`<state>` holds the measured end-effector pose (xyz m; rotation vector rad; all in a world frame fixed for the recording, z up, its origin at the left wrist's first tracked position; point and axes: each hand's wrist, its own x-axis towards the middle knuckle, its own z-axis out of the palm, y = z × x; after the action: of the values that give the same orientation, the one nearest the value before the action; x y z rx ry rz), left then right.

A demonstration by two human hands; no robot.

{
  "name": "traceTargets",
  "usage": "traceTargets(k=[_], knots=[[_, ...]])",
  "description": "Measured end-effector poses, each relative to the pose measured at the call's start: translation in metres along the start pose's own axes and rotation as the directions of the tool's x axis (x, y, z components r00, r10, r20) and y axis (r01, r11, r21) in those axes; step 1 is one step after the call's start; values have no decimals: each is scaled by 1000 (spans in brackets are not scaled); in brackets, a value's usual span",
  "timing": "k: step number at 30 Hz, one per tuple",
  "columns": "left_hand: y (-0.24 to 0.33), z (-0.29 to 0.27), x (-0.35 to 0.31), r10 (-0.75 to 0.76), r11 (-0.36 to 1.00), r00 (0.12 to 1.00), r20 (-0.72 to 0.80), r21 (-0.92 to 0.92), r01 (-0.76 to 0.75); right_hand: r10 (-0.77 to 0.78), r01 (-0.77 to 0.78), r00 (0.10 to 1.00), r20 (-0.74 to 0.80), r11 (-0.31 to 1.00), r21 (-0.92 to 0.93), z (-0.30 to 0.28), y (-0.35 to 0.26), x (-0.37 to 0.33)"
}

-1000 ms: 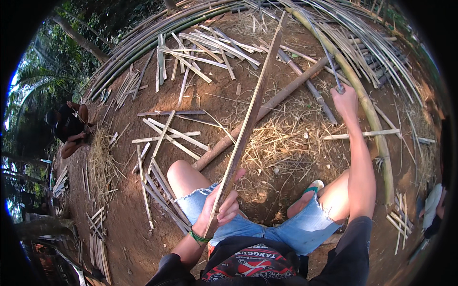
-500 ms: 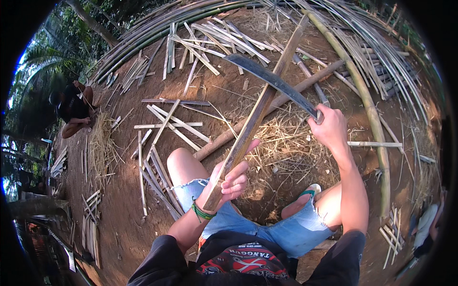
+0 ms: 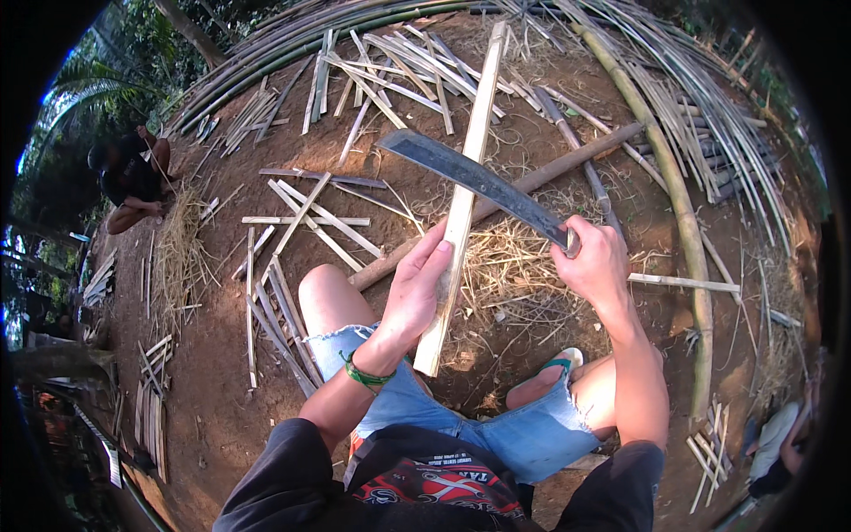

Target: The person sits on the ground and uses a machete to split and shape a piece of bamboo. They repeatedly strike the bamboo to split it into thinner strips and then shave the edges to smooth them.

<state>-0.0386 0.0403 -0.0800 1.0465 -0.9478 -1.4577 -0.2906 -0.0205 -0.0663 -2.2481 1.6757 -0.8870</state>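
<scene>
My left hand (image 3: 421, 284) is closed around the lower part of a long split bamboo strip (image 3: 464, 197), with the thumb lying along its pale face. The strip slants up and away from me across a brown pole (image 3: 567, 158) on the ground. In my right hand (image 3: 592, 266) is the handle of a machete, mostly hidden by the fingers. Its dark, curved blade (image 3: 483, 181) points to the upper left and crosses over the strip beyond my left hand. Pale shavings (image 3: 519, 266) lie heaped on the soil below the machete.
Loose bamboo strips (image 3: 310, 217) lie scattered to the left, with more piled at the far side. A thick bamboo pole (image 3: 687, 222) runs along the right. Another person (image 3: 133, 182) crouches at far left beside a straw-coloured heap (image 3: 182, 244).
The strip has turned over from its dark side to its pale face and stands steeper. My left hand has moved up along it. The machete has shifted slightly left and down.
</scene>
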Motion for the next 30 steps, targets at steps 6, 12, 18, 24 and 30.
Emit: traceTargets(k=[6, 12, 18, 24, 30], knots=[[16, 7, 4, 21, 1000, 1000, -9, 5, -21, -119, 117, 991, 53, 992, 40, 8, -16, -12], [19, 11, -5, 51, 999, 998, -31, 20, -50, -321, 328, 943, -87, 941, 85, 26, -15, -17], [28, 12, -23, 4, 1000, 997, 77, -17, -3, -317, 314, 941, -118, 949, -38, 13, -8, -1], [29, 8, -38, -37, 999, 996, 75, -15, 39, -364, 364, 929, -71, 931, -12, 12, -7, -1], [27, -2, -44, -78, 996, 992, 97, -41, 82, -329, 327, 938, -114, 944, -34, 22, -7, -7]])
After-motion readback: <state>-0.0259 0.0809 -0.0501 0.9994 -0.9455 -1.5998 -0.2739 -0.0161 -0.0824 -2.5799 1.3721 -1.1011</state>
